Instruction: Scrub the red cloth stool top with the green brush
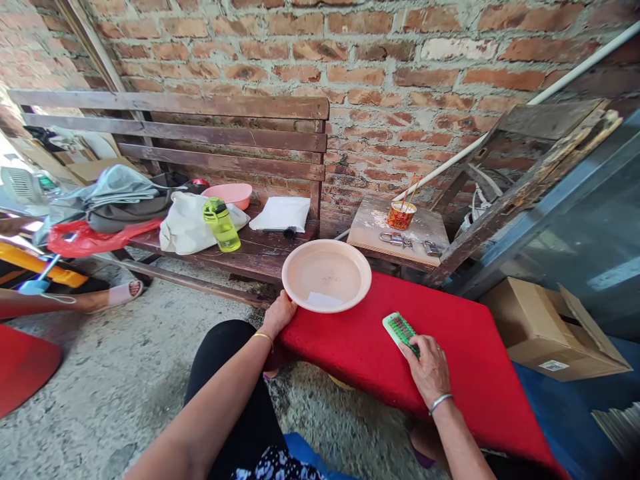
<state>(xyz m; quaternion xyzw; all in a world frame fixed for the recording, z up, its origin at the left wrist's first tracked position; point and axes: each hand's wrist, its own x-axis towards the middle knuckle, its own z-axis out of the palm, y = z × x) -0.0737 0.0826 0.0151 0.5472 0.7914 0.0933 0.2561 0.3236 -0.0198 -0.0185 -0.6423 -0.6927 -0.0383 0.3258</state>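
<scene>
My right hand is closed around the near end of a green and white scrub brush, which lies over the red cloth with its bristles facing up. My left hand grips the left edge of that cloth, close under the rim of a pale pink basin; its fingertips are partly hidden. Water stands in the basin, with small dark specks at the bottom and a bright reflection near the front.
Behind stands a wooden bench with a yellow-green bottle, a white bag and a pink bowl. A small table holds a red cup and padlocks. At right is a cardboard box; at left, another person's leg.
</scene>
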